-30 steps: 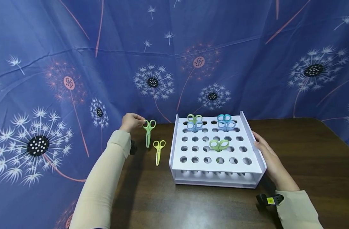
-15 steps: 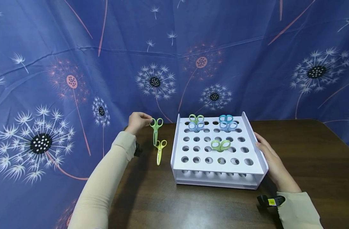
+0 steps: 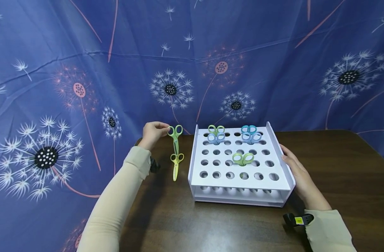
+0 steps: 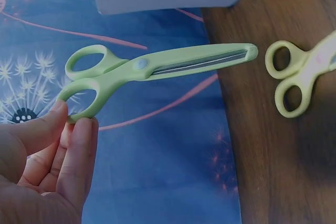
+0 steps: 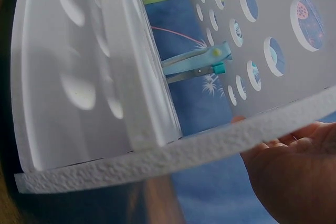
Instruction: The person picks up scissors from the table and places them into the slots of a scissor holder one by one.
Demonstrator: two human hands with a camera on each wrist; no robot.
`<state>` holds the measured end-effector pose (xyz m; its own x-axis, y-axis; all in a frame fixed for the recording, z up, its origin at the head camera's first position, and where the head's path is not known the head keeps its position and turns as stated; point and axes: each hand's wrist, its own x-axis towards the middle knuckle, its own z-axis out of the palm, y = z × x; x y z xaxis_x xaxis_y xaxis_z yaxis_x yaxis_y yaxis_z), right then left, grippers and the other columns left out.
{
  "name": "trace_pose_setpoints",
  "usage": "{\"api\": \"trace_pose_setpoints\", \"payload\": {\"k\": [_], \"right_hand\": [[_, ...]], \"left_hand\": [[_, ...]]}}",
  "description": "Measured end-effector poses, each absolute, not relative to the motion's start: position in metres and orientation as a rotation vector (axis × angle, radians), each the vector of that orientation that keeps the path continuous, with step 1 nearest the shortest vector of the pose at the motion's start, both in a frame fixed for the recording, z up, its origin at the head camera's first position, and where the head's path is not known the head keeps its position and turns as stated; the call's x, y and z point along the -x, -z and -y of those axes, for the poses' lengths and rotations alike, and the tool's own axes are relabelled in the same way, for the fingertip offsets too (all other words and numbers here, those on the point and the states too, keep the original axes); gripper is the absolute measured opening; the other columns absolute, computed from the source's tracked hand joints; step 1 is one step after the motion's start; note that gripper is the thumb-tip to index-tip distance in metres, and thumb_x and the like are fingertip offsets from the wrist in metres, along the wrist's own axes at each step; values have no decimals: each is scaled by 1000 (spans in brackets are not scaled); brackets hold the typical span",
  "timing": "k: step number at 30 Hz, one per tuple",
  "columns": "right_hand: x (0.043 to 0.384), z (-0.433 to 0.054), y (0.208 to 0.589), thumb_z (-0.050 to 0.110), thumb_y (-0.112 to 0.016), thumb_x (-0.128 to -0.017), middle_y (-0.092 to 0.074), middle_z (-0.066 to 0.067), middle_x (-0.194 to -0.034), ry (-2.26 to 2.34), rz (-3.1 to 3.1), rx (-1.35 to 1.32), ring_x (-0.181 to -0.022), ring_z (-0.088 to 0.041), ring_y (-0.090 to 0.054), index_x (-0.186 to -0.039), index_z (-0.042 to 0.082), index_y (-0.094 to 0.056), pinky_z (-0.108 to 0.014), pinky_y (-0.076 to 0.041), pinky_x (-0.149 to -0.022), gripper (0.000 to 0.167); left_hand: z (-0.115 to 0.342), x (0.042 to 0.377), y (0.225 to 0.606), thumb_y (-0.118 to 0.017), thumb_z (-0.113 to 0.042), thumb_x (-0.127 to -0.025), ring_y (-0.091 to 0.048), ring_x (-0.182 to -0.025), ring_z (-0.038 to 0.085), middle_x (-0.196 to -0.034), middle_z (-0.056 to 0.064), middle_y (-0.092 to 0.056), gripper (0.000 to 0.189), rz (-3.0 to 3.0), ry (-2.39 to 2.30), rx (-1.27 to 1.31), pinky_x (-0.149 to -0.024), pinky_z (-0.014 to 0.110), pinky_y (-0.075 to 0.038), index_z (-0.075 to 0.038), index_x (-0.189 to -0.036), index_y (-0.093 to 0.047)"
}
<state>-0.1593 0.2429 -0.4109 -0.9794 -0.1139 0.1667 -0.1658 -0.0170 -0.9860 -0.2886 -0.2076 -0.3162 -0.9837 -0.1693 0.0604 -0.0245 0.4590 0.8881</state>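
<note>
My left hand [image 3: 154,134] pinches one handle ring of the green scissors [image 4: 142,65] between thumb and fingers. The blades are together and hang downward, held off the table. Just below their tip in the head view, yellow scissors [image 3: 175,164] lie on the table; the left wrist view shows a gap between the two pairs. My right hand [image 3: 300,176] holds the right side wall of a white rack [image 3: 221,182] full of round holes. A fingertip shows over the wall's edge in the right wrist view; some fingers are hidden.
Several scissors stand blades-down in the rack: green ones [image 3: 216,130] and light blue ones [image 3: 216,138] at back left, teal ones [image 3: 249,129] and light blue ones [image 3: 251,138] further right, green ones [image 3: 243,159] nearer the front. A patterned blue cloth [image 3: 192,70] hangs behind the brown table [image 3: 179,217].
My left hand has moved right with the green scissors, toward the rack, and they now hang right behind the yellow pair in the head view. The right hand stays on the rack.
</note>
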Motion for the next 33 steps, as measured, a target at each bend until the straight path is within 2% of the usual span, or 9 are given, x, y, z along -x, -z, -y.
{"api": "trace_pose_setpoints", "payload": {"k": [11, 18, 27, 33], "right_hand": [[158, -243, 412, 32, -34, -105, -50, 20, -120, -2205, 2166, -336, -97, 7, -58, -156, 18, -17, -13, -50, -76, 56], [158, -243, 412, 33, -34, -105, -50, 21, -119, -2201, 2176, -330, -97, 6, -58, -156, 18, -16, -14, -50, -76, 57], [160, -244, 412, 30, -34, -105, -54, 21, -117, -2231, 2148, -344, -95, 4, -60, -156, 20, -17, -15, -51, -74, 54], [159, -242, 412, 29, -33, -105, -53, 21, -118, -2240, 2135, -355, -95, 6, -59, -156, 19, -16, -15, -50, -75, 55]], "left_hand": [[204, 286, 315, -73, -10, -86, -70, -94, 30, -98, 12, -71, 18, 2395, 1639, -134, -74, 25, -57, -2, -102, -74], [204, 287, 313, -73, -8, -85, -68, -97, 34, -86, 3, -69, 20, 2303, 1741, -153, -75, 25, -57, 1, -104, -73], [205, 288, 308, -74, -8, -85, -69, -79, 15, -82, -1, -66, 22, 2212, 1815, -164, -77, 27, -57, 2, -104, -72], [204, 286, 307, -74, -8, -85, -70, -89, 24, -83, -1, -66, 22, 2158, 1834, -208, -81, 30, -57, 1, -105, -73]]}}
